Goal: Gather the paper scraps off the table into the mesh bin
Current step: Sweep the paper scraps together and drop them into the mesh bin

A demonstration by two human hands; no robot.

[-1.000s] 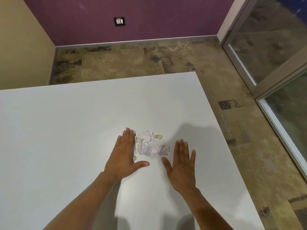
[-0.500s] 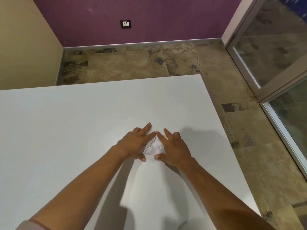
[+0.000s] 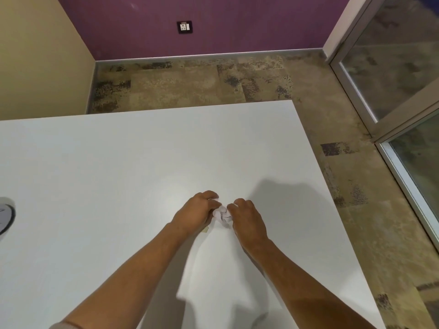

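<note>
Since the frame half a second earlier, both hands have closed: the fingers that lay extended and angled toward each other over the pile are now curled inward, bunching the paper into a compact wad, and a round object has entered view at the far left. That grey-rimmed round object (image 3: 5,216) sits at the left edge of the white table (image 3: 118,174), cut off by the frame; what it is cannot be told. Moving right, the left hand (image 3: 196,213) rests on the table right of centre, knuckles up, fingers curled around the left side of the paper scraps (image 3: 222,214). A small tan scrap (image 3: 205,230) lies loose on the table just below this hand, touching its shadow. The white crumpled scraps sit on the tabletop between the two hands, only a narrow part visible. The right hand (image 3: 247,216) mirrors the left, fingers curled over the right side of the wad, fingertips nearly meeting those of the left hand. Further right, the table edge gives way to mottled brown carpet (image 3: 356,210) and a glass door frame (image 3: 384,124). The mesh bin is not in view.
</note>
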